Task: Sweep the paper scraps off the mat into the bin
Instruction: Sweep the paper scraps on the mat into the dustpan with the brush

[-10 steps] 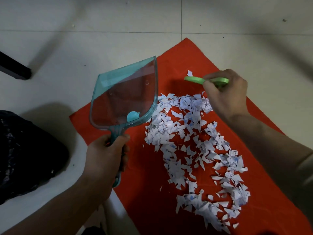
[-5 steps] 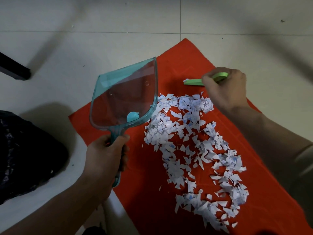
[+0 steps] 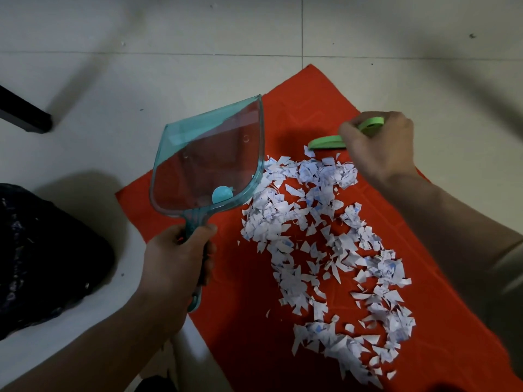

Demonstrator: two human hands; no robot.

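A red mat [image 3: 249, 335] lies on the tiled floor with a curved heap of white paper scraps [image 3: 317, 244] on it. My left hand [image 3: 175, 264] grips the handle of a clear teal dustpan [image 3: 209, 162], held tilted with its right edge touching the scraps. My right hand [image 3: 376, 148] grips a green hand brush [image 3: 325, 143] at the far end of the heap, its head down against the top scraps. A black bin bag [image 3: 42, 264] sits at the left.
A dark furniture leg [image 3: 25, 117] stands on the floor at upper left. Pale floor tiles [image 3: 141, 66] surround the mat. The mat's far corner points away from me, beyond the brush.
My right hand has drawn the brush nearer, from above a stray scrap down to the top of the heap. The dustpan and left hand stay put.
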